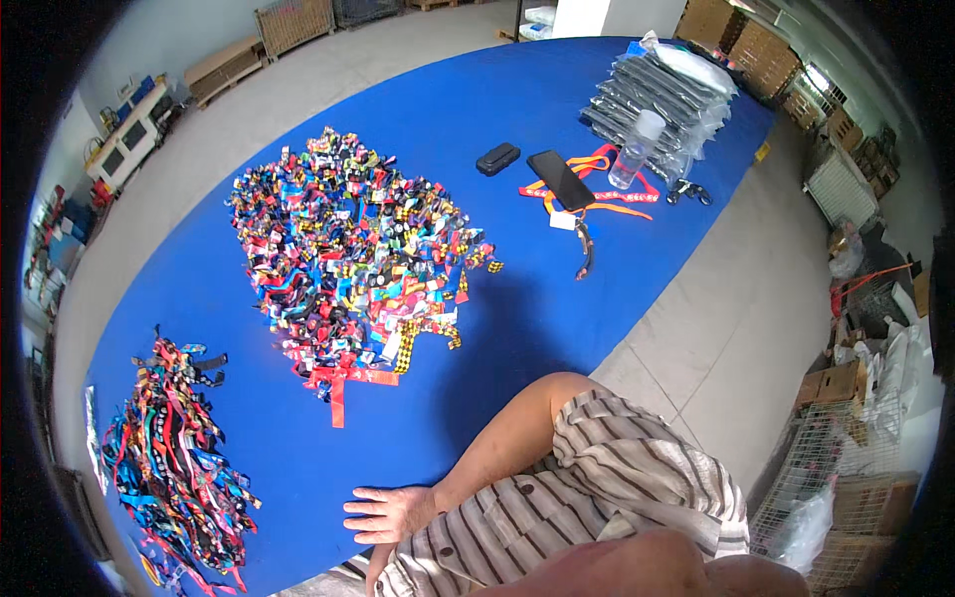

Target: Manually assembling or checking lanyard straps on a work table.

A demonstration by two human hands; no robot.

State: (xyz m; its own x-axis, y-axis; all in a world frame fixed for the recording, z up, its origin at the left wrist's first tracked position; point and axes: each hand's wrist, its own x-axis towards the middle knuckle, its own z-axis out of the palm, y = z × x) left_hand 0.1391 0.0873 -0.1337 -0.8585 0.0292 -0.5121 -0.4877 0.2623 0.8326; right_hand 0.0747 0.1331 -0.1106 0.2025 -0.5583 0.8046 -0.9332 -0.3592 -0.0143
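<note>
My right hand (393,512) lies palm down at the near edge of the blue table (328,468), fingers spread and pointing left. It holds nothing. Nearest to it on the left is a long heap of colourful printed lanyard-like straps (179,468), apart from its fingertips. Farther up the table spreads a bigger pile of short, folded printed straps (348,249), with a red strap (338,398) sticking out at its near end. My left hand does not show; bare skin fills part of the lower edge, close and blurred.
Toward the far right lie a black phone (560,180) on red and orange lanyards (617,207), a small black case (497,158) and a clear bottle (637,149). Plastic-wrapped dark packs (662,99) are stacked behind. Wire cages and boxes (831,438) stand right of the table.
</note>
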